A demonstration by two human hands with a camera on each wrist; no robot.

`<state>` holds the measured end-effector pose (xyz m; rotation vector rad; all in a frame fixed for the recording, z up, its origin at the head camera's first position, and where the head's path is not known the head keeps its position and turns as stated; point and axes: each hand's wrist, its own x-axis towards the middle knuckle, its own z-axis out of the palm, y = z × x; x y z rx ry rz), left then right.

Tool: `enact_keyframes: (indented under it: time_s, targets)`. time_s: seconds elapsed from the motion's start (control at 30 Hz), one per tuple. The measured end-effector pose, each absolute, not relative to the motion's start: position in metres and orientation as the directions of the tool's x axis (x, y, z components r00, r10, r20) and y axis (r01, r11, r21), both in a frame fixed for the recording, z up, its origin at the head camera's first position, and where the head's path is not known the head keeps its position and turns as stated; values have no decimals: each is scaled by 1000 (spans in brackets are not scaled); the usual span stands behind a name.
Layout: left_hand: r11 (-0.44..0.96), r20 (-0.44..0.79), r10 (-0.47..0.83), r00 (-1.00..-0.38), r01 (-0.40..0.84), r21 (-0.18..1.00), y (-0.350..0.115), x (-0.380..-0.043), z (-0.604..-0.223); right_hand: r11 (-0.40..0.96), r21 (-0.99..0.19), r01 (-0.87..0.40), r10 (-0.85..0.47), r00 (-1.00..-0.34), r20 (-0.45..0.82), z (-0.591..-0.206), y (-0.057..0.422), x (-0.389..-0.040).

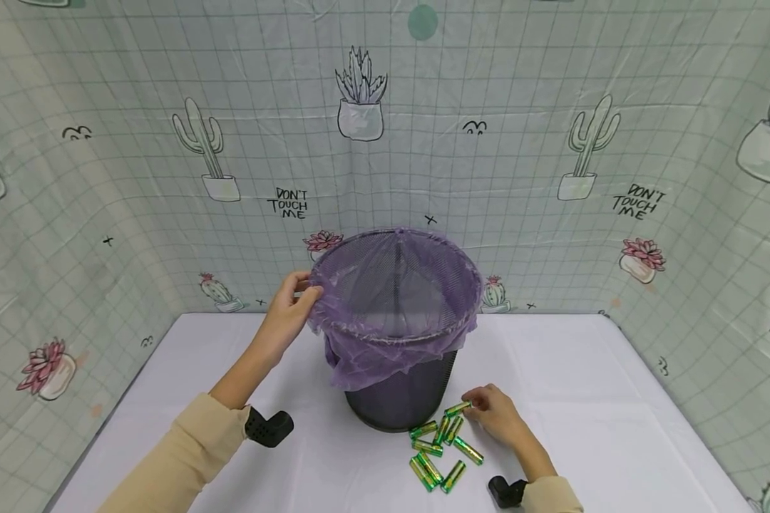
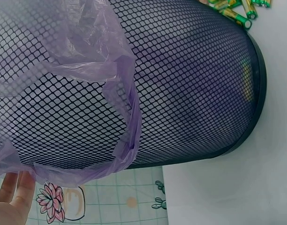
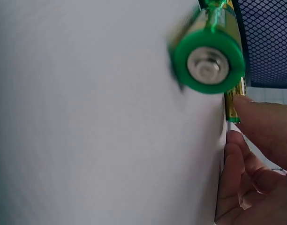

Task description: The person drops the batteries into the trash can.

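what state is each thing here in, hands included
mesh bin: upright, open at the top
purple bag: lining the bin, folded over its rim, crumpled outside
loose batteries: lying on their sides, scattered beside the bin
left hand: holding the bagged rim
right hand: seems to pinch one battery by its end
white tabletop: covered by the bin and batteries in part
printed backdrop: hanging, slightly wrinkled
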<state>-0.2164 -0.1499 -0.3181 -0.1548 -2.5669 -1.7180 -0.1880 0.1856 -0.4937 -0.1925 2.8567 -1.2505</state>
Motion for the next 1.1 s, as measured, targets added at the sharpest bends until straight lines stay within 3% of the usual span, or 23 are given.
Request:
enact_keyframes:
  time_s: [0.57, 1.1]
  targets:
    - [377, 80, 60, -995, 97, 921, -150, -216, -318, 685, -724, -86, -120, -993, 4, -498, 189, -187]
    - [384, 95, 54, -994, 109, 917, -149, -216, -317, 617, -785, -54, -97, -995, -9, -489, 190, -179]
